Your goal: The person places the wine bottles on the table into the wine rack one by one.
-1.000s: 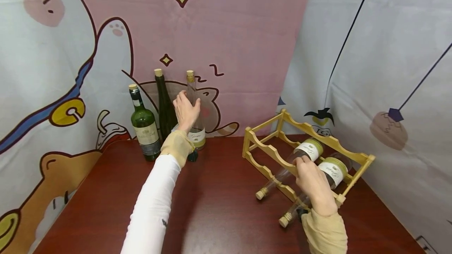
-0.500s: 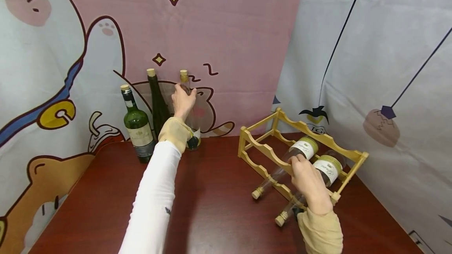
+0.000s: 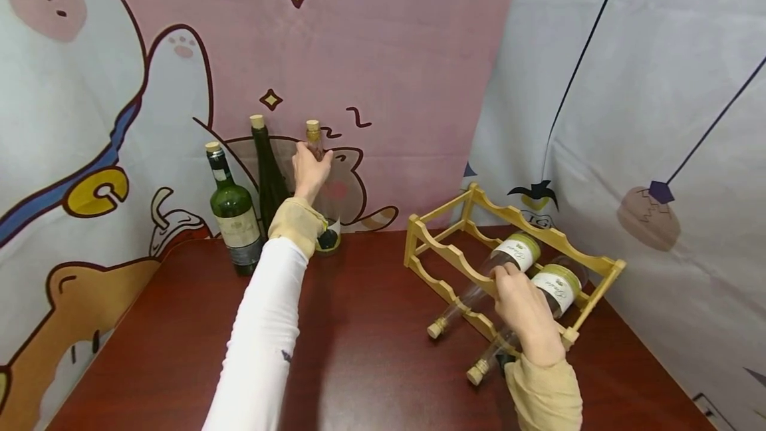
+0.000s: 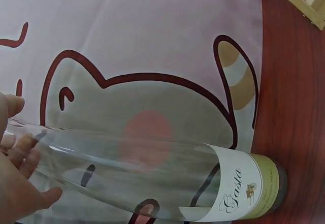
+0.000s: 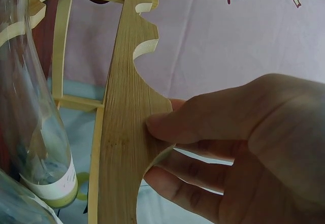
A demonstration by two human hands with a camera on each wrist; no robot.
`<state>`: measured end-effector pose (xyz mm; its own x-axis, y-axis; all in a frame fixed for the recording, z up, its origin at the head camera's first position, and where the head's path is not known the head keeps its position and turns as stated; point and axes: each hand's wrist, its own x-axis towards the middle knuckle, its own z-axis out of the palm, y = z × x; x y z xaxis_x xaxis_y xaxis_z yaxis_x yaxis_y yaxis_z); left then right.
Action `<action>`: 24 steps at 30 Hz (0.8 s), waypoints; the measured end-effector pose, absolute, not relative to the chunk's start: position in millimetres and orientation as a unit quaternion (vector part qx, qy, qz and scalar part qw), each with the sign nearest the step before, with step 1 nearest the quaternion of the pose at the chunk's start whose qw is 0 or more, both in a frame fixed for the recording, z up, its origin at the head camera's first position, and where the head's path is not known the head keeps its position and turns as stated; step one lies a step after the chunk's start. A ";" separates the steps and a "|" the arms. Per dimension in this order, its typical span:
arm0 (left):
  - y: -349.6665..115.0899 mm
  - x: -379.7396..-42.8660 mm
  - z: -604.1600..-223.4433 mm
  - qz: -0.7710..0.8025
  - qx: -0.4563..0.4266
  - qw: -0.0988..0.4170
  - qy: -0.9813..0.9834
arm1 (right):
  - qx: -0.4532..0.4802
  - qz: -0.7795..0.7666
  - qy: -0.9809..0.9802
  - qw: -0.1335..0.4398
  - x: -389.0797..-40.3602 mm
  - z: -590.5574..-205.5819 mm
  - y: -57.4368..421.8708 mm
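Near the back wall, my left hand (image 3: 310, 175) holds the neck of a corked clear glass wine bottle (image 3: 314, 135). The left wrist view shows this bottle (image 4: 152, 168) with a white and gold label, fingers curled round its neck and partly visible through the glass. The bottle stands upright on the table. On the right, my right hand (image 3: 529, 314) pinches the scalloped upper rail of a wooden wine rack (image 3: 455, 258), thumb on one face and fingers behind in the right wrist view. Two clear bottles, one farther left (image 3: 518, 250) and one nearer (image 3: 556, 288), lie in the rack, corks forward.
Left of the held bottle stand a labelled green wine bottle (image 3: 236, 221) and a taller dark green bottle (image 3: 268, 168), both corked. The dark red table (image 3: 359, 351) reaches back to a pink patterned cloth (image 3: 407, 85). The rack's bottle necks jut out over the table.
My left hand has gone from spread fingers beside the clear bottle to holding its neck, higher up. The head view has shifted slightly. My right hand stays on the rack.
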<state>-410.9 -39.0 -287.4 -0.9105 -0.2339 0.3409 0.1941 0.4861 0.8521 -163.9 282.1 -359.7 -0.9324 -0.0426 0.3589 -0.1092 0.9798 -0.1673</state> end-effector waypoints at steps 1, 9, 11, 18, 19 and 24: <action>-38.9 -410.2 -287.8 -0.508 0.007 0.216 -0.834 | 0.039 0.093 -0.978 0.183 -163.7 -359.6 282.2; -39.5 -402.4 -296.7 -0.508 -0.013 0.252 -0.824 | 0.042 0.095 -0.977 0.188 -162.5 -359.3 281.6; -39.4 -400.4 -299.3 -0.507 -0.019 0.256 -0.823 | 0.042 0.095 -0.977 0.187 -162.9 -359.6 281.6; -37.3 -393.5 -309.9 -0.522 -0.040 0.291 -0.801 | 0.042 0.086 -0.978 0.184 -163.9 -359.5 281.7; -36.6 -392.1 -311.3 -0.524 -0.039 0.301 -0.796 | 0.042 0.085 -0.978 0.183 -163.9 -359.5 281.8; -31.7 -384.1 -317.8 -0.541 -0.029 0.356 -0.761 | 0.046 0.086 -0.977 0.190 -164.2 -360.0 282.0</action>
